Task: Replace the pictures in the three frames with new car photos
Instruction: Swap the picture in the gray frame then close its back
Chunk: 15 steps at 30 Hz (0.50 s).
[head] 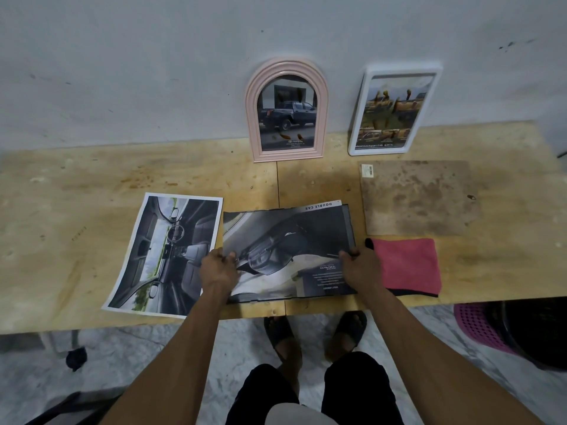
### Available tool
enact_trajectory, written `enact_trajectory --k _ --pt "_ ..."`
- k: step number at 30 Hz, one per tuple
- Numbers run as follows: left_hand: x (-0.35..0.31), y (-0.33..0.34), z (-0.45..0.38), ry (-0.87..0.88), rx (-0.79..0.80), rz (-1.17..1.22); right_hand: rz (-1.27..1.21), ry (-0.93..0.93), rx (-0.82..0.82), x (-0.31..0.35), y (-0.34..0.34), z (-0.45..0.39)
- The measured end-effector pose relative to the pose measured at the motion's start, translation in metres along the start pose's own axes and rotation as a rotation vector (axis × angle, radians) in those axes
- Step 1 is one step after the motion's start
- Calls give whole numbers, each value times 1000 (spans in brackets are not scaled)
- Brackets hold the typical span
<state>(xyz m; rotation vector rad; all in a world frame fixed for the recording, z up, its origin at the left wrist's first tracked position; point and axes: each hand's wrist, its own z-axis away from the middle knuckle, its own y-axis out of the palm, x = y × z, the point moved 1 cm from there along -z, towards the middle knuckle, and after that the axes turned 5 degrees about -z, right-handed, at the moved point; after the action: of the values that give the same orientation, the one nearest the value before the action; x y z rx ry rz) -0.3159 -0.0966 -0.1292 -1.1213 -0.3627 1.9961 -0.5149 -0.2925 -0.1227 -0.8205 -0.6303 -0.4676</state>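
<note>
A dark car photo [285,240] lies on a black frame near the table's front edge. My left hand [219,266] pinches the photo's left edge and my right hand [360,265] pinches its right edge. Another sheet marked "DOUBLE CAB" [319,205] peeks out behind it. A car-interior photo [165,253] lies flat to the left. A pink arched frame [287,110] with a pickup picture and a white rectangular frame [394,110] with car pictures lean upright against the wall.
A brown backing board [420,199] lies at the right, with a pink cloth [408,265] in front of it. The plywood table [76,185] ends close to my legs. A pink basket [478,326] stands on the floor at the right.
</note>
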Motion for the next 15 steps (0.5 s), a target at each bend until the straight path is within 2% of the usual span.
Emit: enact_trajectory --k 4,10,12,15 --pt "2 -6 2 41 -10 -3 27 -25 -85 0 -4 2" --pt "2 -17 9 102 -41 73 -10 -62 -111 9 -17 11" --pt "6 -23 11 131 -83 184 -234 14 -90 13 -23 14" --pt "2 -33 26 126 -218 348 -805 181 69 28 -22 22"
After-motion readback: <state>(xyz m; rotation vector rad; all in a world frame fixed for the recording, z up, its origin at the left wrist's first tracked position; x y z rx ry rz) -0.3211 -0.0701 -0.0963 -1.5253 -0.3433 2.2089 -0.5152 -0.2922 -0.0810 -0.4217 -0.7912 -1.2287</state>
